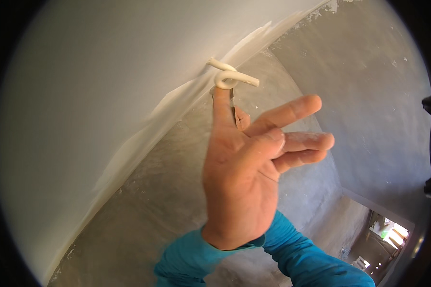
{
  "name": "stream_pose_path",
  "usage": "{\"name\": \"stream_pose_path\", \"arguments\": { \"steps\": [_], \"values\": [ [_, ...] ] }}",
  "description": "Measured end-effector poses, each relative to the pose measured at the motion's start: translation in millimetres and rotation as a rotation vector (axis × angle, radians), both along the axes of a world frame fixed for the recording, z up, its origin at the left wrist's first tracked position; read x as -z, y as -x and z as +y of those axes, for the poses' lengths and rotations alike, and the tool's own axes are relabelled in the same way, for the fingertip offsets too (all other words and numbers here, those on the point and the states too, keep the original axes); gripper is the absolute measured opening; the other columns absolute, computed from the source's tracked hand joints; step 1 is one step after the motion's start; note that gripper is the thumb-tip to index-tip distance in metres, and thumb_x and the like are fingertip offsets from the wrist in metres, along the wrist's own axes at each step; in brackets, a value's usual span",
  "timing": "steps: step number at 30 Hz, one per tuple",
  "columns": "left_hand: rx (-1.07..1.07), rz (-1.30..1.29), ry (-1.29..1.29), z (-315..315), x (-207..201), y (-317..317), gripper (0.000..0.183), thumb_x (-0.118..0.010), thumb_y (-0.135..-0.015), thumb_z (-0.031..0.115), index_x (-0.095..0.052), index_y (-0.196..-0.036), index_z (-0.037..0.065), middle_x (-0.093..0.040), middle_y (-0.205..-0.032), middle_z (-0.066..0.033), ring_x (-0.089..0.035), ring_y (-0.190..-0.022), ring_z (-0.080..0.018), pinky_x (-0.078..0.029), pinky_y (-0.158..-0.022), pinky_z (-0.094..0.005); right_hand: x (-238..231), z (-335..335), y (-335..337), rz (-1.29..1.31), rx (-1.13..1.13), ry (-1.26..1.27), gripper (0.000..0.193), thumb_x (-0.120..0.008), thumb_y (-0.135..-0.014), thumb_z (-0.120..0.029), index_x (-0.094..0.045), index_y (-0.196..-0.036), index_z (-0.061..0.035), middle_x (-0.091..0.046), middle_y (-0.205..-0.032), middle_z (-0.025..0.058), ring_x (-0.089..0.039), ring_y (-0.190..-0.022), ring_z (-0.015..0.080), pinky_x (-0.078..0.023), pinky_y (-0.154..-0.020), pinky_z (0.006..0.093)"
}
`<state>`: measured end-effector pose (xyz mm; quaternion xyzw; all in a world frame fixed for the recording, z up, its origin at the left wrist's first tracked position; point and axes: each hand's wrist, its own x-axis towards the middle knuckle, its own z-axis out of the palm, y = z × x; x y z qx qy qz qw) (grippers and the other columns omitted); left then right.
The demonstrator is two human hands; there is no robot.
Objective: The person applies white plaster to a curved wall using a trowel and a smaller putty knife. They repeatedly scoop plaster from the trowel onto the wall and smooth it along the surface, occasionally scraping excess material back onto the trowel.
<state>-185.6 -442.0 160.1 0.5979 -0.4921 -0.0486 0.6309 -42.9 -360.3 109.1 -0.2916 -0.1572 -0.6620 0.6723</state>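
Observation:
My left hand (244, 177) is raised in front, its index finger stretched up against a cream-coloured loop of flexible tube or cable (225, 79) that sticks out where two surfaces meet. The other fingers point to the right and the thumb lies across them; no object is in that palm. Behind it my right hand (243, 118) is nearly all hidden, with only a curled bit of finger or thumb showing. That bit presses on a thin flat blade (233, 107), which looks like a putty knife and stands just below the loop. Its handle is hidden.
A smooth pale surface (96, 86) slopes across the upper left. It meets a rough grey plastered wall (158, 191) along a whitish seam (134, 143). Another grey wall (368, 95) stands at the right. An opening (388, 234) with bright light shows at the lower right.

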Motion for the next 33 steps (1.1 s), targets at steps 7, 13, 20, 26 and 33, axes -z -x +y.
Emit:
{"name": "stream_pose_path", "arguments": {
  "steps": [7, 13, 20, 26, 33],
  "values": [
    [-0.175, -0.044, -0.069, 87, 70, 38, 0.084, -0.041, -0.091, -0.001, 0.014, -0.154, -0.007, -0.062, -0.12, -0.0384, -0.074, -0.079, -0.0383, -0.062, -0.078, -0.0441, -66, -13, 11, -0.057, 0.22, -0.251, 0.033, -0.068, -0.088, 0.003, -0.063, -0.12, 0.0097, -0.058, -0.108, 0.0161, -0.058, -0.088, 0.0247, -0.049, -0.074, 0.0326],
    [-1.131, -0.51, 0.408, 190, 89, 83, 0.075, -0.062, -0.094, 0.022, -0.023, -0.15, -0.009, -0.07, -0.088, -0.0175, -0.064, -0.064, -0.0225, -0.055, -0.076, -0.0346, -36, 40, 88, -0.292, 0.045, 0.084, 0.051, -0.068, -0.084, 0.007, -0.058, -0.133, 0.0082, -0.062, -0.106, 0.02, -0.061, -0.082, 0.0282, -0.051, -0.073, 0.0402],
    [-1.295, -1.258, 0.857, 229, 68, 86, 0.049, -0.058, -0.097, 0.017, -0.045, -0.136, -0.008, -0.065, -0.077, -0.0145, -0.059, -0.06, -0.0216, -0.051, -0.061, -0.0303, 2, -53, -14, 0.05, 0.05, -0.097, 0.015, -0.056, -0.096, -0.001, -0.066, -0.105, 0.0069, -0.063, -0.09, 0.0151, -0.059, -0.074, 0.0198, -0.047, -0.064, 0.0336],
    [-1.348, -1.363, 0.807, 244, 61, 79, 0.044, -0.056, -0.099, 0.02, -0.048, -0.133, -0.007, -0.065, -0.076, -0.0161, -0.059, -0.058, -0.0222, -0.05, -0.057, -0.0292, -26, -49, -12, -0.105, -0.215, -0.084, 0.015, -0.056, -0.097, -0.002, -0.065, -0.104, 0.0074, -0.063, -0.088, 0.0128, -0.055, -0.069, 0.0176, -0.045, -0.064, 0.03],
    [-1.47, -1.44, 0.813, 265, 55, 86, 0.041, -0.055, -0.1, 0.02, -0.052, -0.129, -0.008, -0.065, -0.073, -0.0162, -0.061, -0.056, -0.0226, -0.052, -0.051, -0.0273, -3, -12, 41, -0.12, -0.043, 0.049, 0.02, -0.055, -0.094, 0.001, -0.064, -0.111, 0.0069, -0.067, -0.097, 0.0185, -0.065, -0.082, 0.0221, -0.05, -0.074, 0.0307]
  ]
}}
